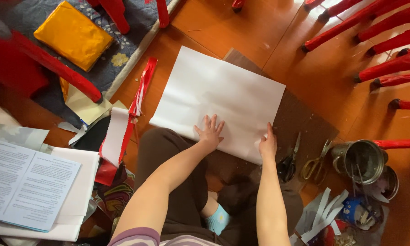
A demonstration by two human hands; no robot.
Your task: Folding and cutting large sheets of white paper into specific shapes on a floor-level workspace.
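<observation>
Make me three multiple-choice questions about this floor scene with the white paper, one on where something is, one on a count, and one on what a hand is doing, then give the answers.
1. Where do the scissors lie?
A. on the yellow package
B. on the brown board to the right of the white sheet
C. on the open booklet

2. How many pairs of scissors show?
A. one
B. two
C. four

3. What is the left hand doing?
A. pressing flat on the white sheet
B. gripping scissors
C. resting in the tin

Answers: 1 B, the black-handled scissors and yellow-handled scissors lie on the brown board. 2 B, only those two pairs appear. 3 A, the left hand lies spread on the white sheet, while the right hand rests at its edge.
</observation>
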